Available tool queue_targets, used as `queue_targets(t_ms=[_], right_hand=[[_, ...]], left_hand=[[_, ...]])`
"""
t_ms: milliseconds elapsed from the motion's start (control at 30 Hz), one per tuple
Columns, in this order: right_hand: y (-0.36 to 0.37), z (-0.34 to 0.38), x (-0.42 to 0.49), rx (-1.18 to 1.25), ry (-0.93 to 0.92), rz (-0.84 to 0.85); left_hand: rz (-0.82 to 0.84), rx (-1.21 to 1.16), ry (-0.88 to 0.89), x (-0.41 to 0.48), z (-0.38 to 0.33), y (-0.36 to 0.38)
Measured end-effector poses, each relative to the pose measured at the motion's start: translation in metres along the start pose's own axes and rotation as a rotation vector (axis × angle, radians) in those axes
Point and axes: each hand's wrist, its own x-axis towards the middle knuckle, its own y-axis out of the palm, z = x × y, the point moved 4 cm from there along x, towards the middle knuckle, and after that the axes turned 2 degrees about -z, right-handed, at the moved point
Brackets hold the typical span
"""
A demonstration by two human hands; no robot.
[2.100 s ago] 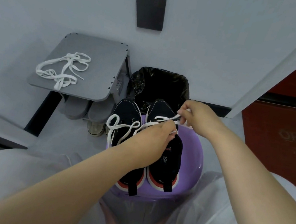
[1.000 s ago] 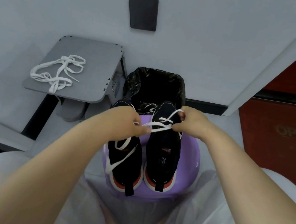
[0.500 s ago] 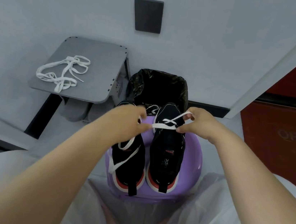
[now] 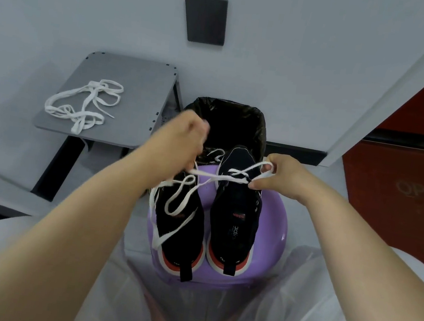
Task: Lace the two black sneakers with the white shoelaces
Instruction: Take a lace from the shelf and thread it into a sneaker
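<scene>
Two black sneakers stand side by side on a purple stool (image 4: 273, 238), toes pointing away from me. The right sneaker (image 4: 235, 212) has a white shoelace (image 4: 232, 179) crossed through its front eyelets. My left hand (image 4: 181, 140) grips one end of that lace, raised over the left sneaker (image 4: 180, 226), and the slack loops down across that shoe. My right hand (image 4: 281, 176) pinches the other end at the right sneaker's toe, with a small loop above its fingers. A second white shoelace (image 4: 83, 105) lies loose on the grey side table (image 4: 139, 91).
A bin lined with a black bag (image 4: 242, 126) stands just behind the stool, against the pale wall. A dark square plate (image 4: 205, 19) is on the wall above. A red panel (image 4: 402, 199) is at the right. My knees in white trousers flank the stool.
My left hand has lifted up and away to the left, drawing the lace further through the right sneaker. My right hand stays at the toe holding its end.
</scene>
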Motion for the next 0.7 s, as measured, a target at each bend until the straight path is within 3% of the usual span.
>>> queue_targets(t_ms=[67, 167, 367, 533, 700], right_hand=[[0.002, -0.001, 0.001, 0.020, -0.010, 0.004], [0.004, -0.003, 0.003, 0.029, -0.019, 0.009], [0.006, -0.006, 0.005, -0.009, -0.014, 0.015], [0.007, -0.003, 0.004, 0.007, -0.008, 0.014], [0.008, -0.002, 0.004, -0.044, -0.035, -0.005]], left_hand=[[0.131, 0.623, 0.063, -0.003, 0.012, 0.015], [0.296, 0.986, 0.081, -0.008, 0.030, 0.033], [0.178, 1.047, 0.126, 0.001, 0.022, 0.020], [0.417, 0.878, 0.021, -0.014, 0.010, -0.006], [0.571, 0.977, -0.117, -0.020, 0.017, -0.028]])
